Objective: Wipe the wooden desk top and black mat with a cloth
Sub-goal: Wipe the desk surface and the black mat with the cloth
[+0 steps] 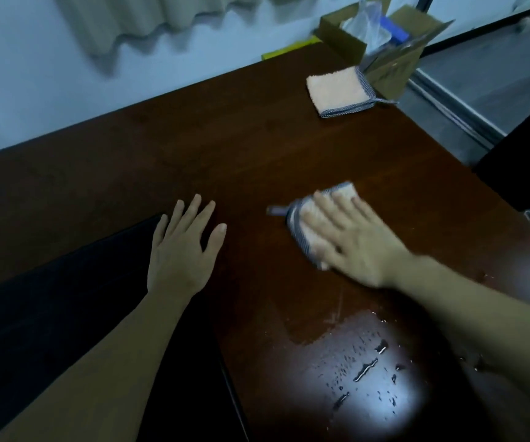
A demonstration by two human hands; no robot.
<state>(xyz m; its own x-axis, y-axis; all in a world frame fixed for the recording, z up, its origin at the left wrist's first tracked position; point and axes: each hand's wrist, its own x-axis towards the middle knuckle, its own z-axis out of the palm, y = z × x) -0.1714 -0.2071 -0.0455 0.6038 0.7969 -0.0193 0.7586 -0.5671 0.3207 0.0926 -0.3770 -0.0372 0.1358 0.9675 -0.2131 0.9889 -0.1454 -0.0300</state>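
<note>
Fluffy cloth [311, 224] (peach, grey-edged) under right hand [357, 247]

Right hand [353, 240] motion-blurred, hiding much of cloth [308, 224]; black mat [66, 314] cut by frame edge.

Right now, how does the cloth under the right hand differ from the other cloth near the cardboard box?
The cloth under the right hand is bunched and pressed to the desk top by the right hand; the cloth near the cardboard box lies folded flat and square, untouched. The first sits mid-desk close to the wet patch; the second sits at the far corner beside the cardboard box. Both are peach with grey-blue edging.
</note>
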